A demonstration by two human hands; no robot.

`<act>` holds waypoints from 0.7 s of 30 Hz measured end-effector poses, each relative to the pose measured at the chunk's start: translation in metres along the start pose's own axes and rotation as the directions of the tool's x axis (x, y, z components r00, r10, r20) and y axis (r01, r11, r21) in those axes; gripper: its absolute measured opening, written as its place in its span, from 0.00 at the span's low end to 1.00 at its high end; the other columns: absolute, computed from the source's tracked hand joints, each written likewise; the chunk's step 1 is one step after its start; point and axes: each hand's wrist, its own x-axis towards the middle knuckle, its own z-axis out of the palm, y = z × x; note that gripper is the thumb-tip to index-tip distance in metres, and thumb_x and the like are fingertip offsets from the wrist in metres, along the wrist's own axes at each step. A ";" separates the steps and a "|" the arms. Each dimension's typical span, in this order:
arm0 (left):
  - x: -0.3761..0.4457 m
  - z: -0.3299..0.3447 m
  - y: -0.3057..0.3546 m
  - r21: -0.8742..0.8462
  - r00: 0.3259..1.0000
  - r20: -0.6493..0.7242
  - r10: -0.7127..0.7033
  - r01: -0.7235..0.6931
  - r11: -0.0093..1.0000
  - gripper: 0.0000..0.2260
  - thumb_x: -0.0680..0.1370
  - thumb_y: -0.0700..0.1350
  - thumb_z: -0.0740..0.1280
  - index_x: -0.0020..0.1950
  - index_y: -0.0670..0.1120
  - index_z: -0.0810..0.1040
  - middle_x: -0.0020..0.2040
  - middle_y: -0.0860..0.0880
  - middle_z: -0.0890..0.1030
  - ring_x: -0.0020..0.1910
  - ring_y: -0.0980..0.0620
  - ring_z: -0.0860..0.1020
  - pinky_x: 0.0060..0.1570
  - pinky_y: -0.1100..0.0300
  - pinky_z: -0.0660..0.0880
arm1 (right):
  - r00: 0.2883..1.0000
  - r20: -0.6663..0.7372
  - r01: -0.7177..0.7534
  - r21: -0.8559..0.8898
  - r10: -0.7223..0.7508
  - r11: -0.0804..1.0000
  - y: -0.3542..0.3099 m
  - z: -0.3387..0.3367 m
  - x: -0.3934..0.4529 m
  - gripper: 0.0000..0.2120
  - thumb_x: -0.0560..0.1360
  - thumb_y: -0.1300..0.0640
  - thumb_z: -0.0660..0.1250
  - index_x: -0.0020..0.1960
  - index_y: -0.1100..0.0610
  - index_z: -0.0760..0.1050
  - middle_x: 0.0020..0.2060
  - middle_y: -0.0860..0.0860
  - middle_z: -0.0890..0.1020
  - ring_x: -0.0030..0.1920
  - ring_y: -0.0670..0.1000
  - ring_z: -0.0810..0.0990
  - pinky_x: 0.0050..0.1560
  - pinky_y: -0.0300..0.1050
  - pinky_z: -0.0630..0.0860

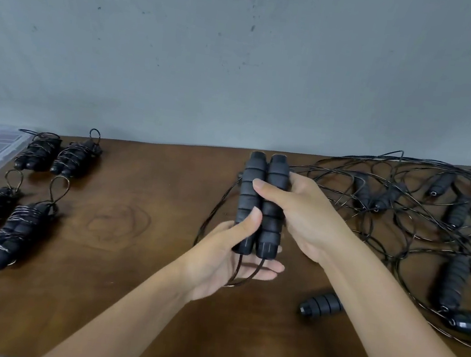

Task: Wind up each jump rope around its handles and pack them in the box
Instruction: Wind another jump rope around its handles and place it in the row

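Holding two black handles point(260, 205) side by side above the middle of the table point(129, 307), left hand point(218, 262) gripping low, right hand point(298, 215) clamping higher. Risking snags, with the trailing rope point(215, 211) running toward the tangle point(420, 213) at the right edge. Showing no readable writing anywhere.

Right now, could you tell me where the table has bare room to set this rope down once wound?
Bare wood lies between the wound ropes on the left and the held handles, and along the near edge under the forearms. The right side is crowded with tangled ropes.
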 end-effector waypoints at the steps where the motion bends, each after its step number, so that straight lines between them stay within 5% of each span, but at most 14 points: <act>1: 0.000 0.003 -0.001 -0.011 0.999 0.027 -0.025 0.026 1.000 0.30 0.76 0.61 0.68 0.68 0.39 0.78 0.55 0.40 0.85 0.52 0.40 0.86 0.54 0.48 0.83 | 1.000 0.004 0.005 -0.022 -0.005 1.000 0.000 -0.002 0.000 0.09 0.79 0.57 0.71 0.57 0.60 0.81 0.52 0.57 0.86 0.53 0.53 0.86 0.58 0.52 0.81; 6: 0.005 0.011 -0.002 -0.109 0.997 -0.020 -0.073 0.071 0.991 0.20 0.75 0.53 0.74 0.60 0.42 0.80 0.47 0.43 0.83 0.41 0.46 0.82 0.44 0.57 0.81 | 0.999 0.013 0.036 -0.091 -0.035 0.995 0.003 -0.004 0.000 0.08 0.79 0.55 0.71 0.57 0.56 0.81 0.50 0.51 0.87 0.51 0.48 0.86 0.53 0.45 0.80; 10: 0.008 0.012 0.003 -0.102 0.999 -0.030 -0.044 0.041 0.994 0.13 0.77 0.47 0.76 0.56 0.41 0.80 0.43 0.42 0.81 0.40 0.47 0.80 0.46 0.56 0.81 | 0.998 0.013 0.056 -0.050 -0.055 0.997 0.005 -0.002 -0.001 0.11 0.80 0.51 0.70 0.61 0.52 0.79 0.53 0.49 0.86 0.54 0.47 0.85 0.59 0.48 0.79; 13: 0.010 0.007 0.012 -0.190 0.996 -0.091 0.020 -0.037 0.981 0.08 0.79 0.42 0.73 0.56 0.41 0.83 0.46 0.39 0.83 0.44 0.43 0.84 0.51 0.52 0.84 | 0.992 0.123 -0.039 0.015 0.036 0.999 0.013 0.004 -0.010 0.17 0.81 0.42 0.64 0.64 0.52 0.75 0.51 0.49 0.85 0.43 0.46 0.84 0.48 0.48 0.79; 18: 0.010 -0.014 0.027 -0.230 0.990 -0.123 0.066 -0.093 0.969 0.07 0.79 0.46 0.72 0.49 0.42 0.82 0.44 0.44 0.81 0.40 0.48 0.81 0.45 0.55 0.83 | 0.922 0.385 -0.131 0.208 0.042 0.969 0.045 0.027 -0.024 0.21 0.82 0.48 0.65 0.73 0.52 0.69 0.68 0.51 0.80 0.67 0.53 0.80 0.70 0.61 0.73; 21: 0.009 -0.029 0.034 -0.256 0.984 -0.153 0.085 -0.123 0.959 0.08 0.80 0.47 0.72 0.51 0.42 0.79 0.44 0.45 0.79 0.39 0.49 0.79 0.42 0.60 0.81 | 0.893 0.446 -0.136 0.128 0.065 0.982 0.063 0.039 -0.028 0.19 0.80 0.53 0.69 0.69 0.55 0.72 0.60 0.58 0.84 0.61 0.56 0.82 0.70 0.62 0.72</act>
